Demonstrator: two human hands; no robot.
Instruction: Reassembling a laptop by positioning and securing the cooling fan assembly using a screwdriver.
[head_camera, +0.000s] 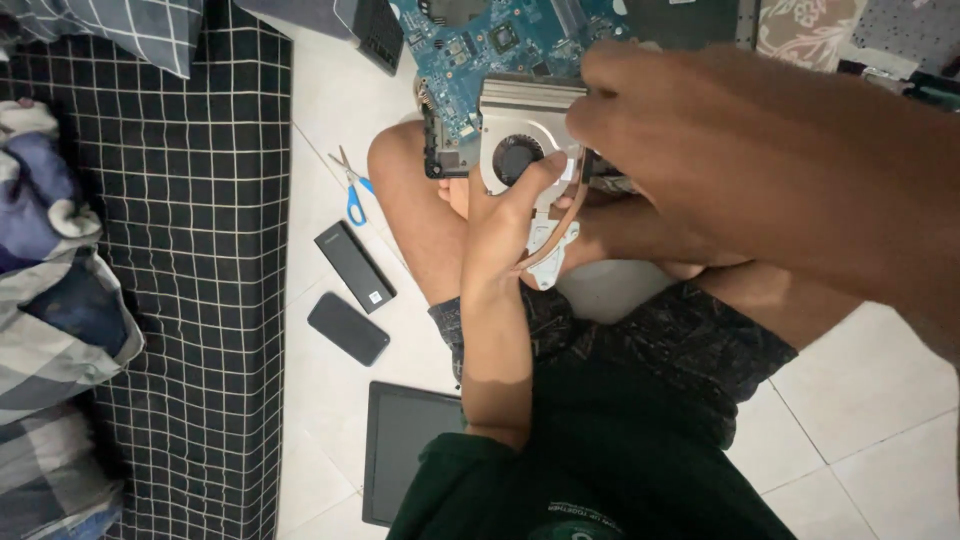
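A: What is seen to the left of the cooling fan assembly?

B: Farthest left of it, a black checked mattress with crumpled bedding is laid out. Closer to the fan, on the white tiled floor, blue-handled scissors, a black rectangular box, a dark phone and a dark tablet are found.

A: And the fan itself?

B: It is held over the lap, against the near edge of a blue circuit board that lies just beyond it. A silvery metal housing with a round dark fan opening is shown, and a copper-coloured pipe is curved from it down to a pale metal plate just below.

A: How is it gripped?

B: The left hand is brought up from below the fan, its thumb pressed on the housing by the opening, the fingers closed behind it. The right hand is laid over the fan's right side; its fingers are curled, but what is pinched beneath cannot be told.

A: How might it handle?

B: It is judged light and stiff at the housing, yet easily bent along the thin pipe and fins. It would best be taken by the housing's edges, not by the pipe or the blades.
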